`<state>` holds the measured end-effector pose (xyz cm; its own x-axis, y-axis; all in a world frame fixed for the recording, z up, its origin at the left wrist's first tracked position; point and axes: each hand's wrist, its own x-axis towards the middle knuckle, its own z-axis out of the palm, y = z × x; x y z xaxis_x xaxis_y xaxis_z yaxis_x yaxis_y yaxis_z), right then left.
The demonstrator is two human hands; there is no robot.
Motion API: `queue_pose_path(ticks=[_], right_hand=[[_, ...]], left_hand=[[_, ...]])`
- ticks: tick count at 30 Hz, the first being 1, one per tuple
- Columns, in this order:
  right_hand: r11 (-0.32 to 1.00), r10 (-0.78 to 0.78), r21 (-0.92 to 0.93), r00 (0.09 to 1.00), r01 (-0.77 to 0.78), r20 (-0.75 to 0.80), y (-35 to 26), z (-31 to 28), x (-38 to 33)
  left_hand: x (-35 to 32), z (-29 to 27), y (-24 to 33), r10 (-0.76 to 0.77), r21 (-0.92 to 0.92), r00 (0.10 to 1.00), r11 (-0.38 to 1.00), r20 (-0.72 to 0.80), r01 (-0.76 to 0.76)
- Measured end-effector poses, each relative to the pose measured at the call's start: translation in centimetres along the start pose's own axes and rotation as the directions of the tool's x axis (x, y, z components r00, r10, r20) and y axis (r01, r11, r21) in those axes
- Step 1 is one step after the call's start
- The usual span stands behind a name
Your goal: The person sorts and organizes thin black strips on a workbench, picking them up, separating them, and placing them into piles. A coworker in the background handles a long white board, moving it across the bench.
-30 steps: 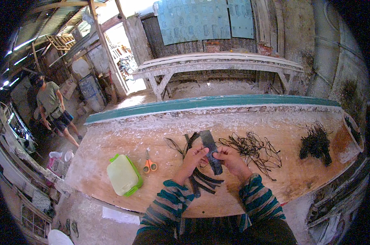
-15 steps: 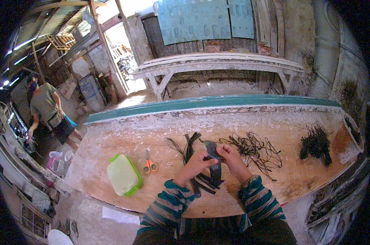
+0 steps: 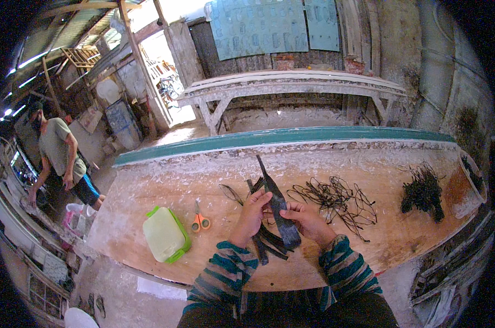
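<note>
A flat black strip [image 3: 280, 212], wide at its near end and tapering to a thin point at the far end, is held over the wooden table by both hands. My left hand [image 3: 252, 216] pinches its left edge between thumb and fingers. On the opposite edge, my right hand [image 3: 307, 220] grips it with thumb and fingertips. Beneath and beside my left hand lie several narrower black strips [image 3: 273, 240], partly hidden by the hand. Orange-handled scissors [image 3: 201, 220] rest to the left, with blades pointing away from me.
Left of the scissors sits a food box [image 3: 165, 234] with green clips. A tangle of black cord [image 3: 340, 199] lies right of my hands. Farther right are a bundle of black strands [image 3: 422, 191] and a tipped bucket [image 3: 469, 183]. A person [image 3: 64, 153] stands at far left.
The black strip now lies stretched out with its thin tip pointing away, instead of folded between my hands. My right hand has come slightly nearer. The person at left has turned and leaned.
</note>
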<state>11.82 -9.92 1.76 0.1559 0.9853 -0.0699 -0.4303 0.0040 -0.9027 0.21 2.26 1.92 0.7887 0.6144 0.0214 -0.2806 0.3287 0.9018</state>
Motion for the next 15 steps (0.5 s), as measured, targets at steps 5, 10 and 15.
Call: queue_pose_path(ticks=[5, 10, 15], right_hand=[[0.987, 0.11, 0.099, 0.979, -0.129, 0.173, -2.2, 1.0, -1.4], [0.986, -0.048, -0.161, 0.998, 0.054, 0.043, -1.2, 1.7, -1.0], [0.778, -0.36, -0.594, 0.921, 0.206, -0.151, 2.1, -1.5, 1.6]], left_hand=[[-0.1, 0.0, 0.2, -0.027, -0.088, 0.998, 0.996, 0.053, 0.031], [0.0, -0.4, -0.4, -0.001, 0.191, 1.0, 0.982, 0.016, -0.002], [-0.1, -0.5, -0.7, -0.019, 0.388, 0.998, 0.921, 0.059, -0.005]])
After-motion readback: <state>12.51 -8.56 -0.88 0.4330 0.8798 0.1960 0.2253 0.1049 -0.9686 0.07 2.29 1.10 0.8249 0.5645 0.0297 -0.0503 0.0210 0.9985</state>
